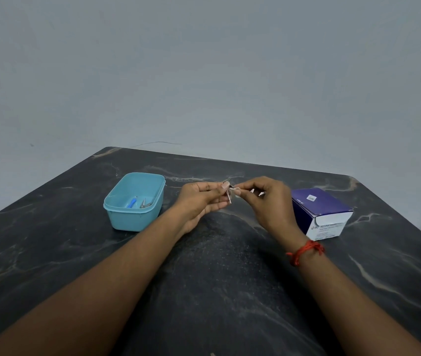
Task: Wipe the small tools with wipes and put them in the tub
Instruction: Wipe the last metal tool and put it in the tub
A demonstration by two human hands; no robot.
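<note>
Now | left hand (201,199) pinches slim tool (229,198), near-upright, free end down | right hand (268,201) pinches wipe (236,192) against it

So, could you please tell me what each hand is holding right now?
Left hand: pinches a thin metal tool.
Right hand: pinches a small white wipe at the tool's upper end.

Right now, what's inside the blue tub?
Two small tools lie in the tub: a blue-handled tool and a metal tool. The tub's near wall hides part of the bottom, so I can't tell if more is there.
</note>
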